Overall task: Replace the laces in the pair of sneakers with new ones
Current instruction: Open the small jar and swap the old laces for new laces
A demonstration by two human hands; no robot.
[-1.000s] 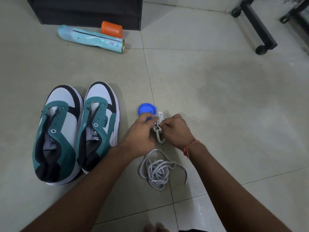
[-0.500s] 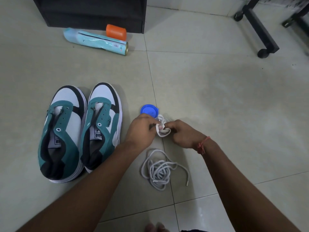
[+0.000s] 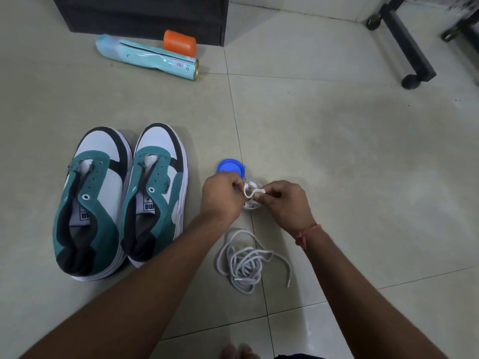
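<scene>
Unbundling new white lace (image 3: 251, 194), both hands pinching it just above floor by blue lid (image 3: 231, 166).
Lace looks light, soft, floppy; best held near ends/aglets. Left hand (image 3: 223, 194) + right hand (image 3: 286, 200): fingers curled, tips pinching the small loop between them. Old grey lace (image 3: 246, 265) loose on floor below; sneakers (image 3: 119, 200) unlaced, to the left.

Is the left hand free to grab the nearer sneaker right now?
Probably not yet. The left hand and right hand both pinch a white lace. Nothing lies between it and the nearer sneaker; it must let go first.
</scene>
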